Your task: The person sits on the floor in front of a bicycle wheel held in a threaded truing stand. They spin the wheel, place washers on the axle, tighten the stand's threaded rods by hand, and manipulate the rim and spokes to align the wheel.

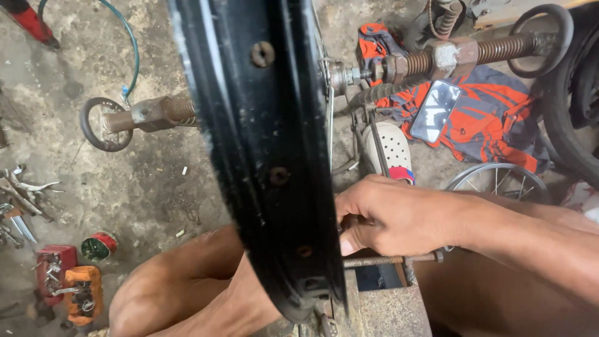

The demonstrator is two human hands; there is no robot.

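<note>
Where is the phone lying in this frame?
In the head view the phone lies screen-up at upper right on the orange cloth, just below the threaded axle and above the right hand.

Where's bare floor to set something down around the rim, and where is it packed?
Free: the concrete left of the black rim, between the ringed threaded shaft above and the round tin and red and orange parts trays below. Crowded: the loose tools at the left edge, and right of the rim, where the right hand, phone, orange cloth and small spoked wheel sit.
</note>
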